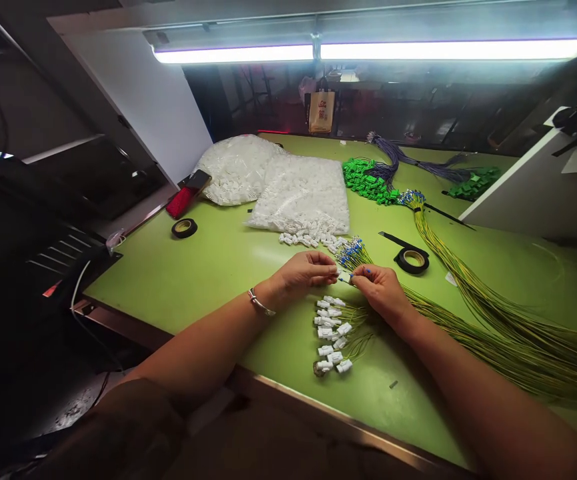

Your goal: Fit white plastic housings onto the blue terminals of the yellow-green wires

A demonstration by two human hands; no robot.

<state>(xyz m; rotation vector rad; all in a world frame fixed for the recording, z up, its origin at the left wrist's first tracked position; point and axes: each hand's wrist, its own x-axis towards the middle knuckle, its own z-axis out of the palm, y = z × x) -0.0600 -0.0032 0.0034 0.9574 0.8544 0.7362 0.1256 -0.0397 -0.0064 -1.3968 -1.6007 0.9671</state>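
Observation:
My left hand [305, 270] and my right hand [381, 290] meet over the green table [208, 280]. The left hand's fingers pinch a small white connector [344, 275]. The right hand's fingers are closed on a yellow-green wire with a blue tip [363, 271], held against that connector. Just below the hands lie several wires fitted with white connectors [332, 333]. A bundle of blue-tipped yellow-green wires [352, 252] fans out right behind the hands and trails off to the right.
Two clear bags of white connectors [301, 193] lie behind, with loose connectors [308, 238] spilled in front. Black tape rolls sit at left [184, 228] and right [412, 260]. Green connectors [368, 181] and purple wires [408, 160] lie at the back. A red phone [187, 193] rests at left.

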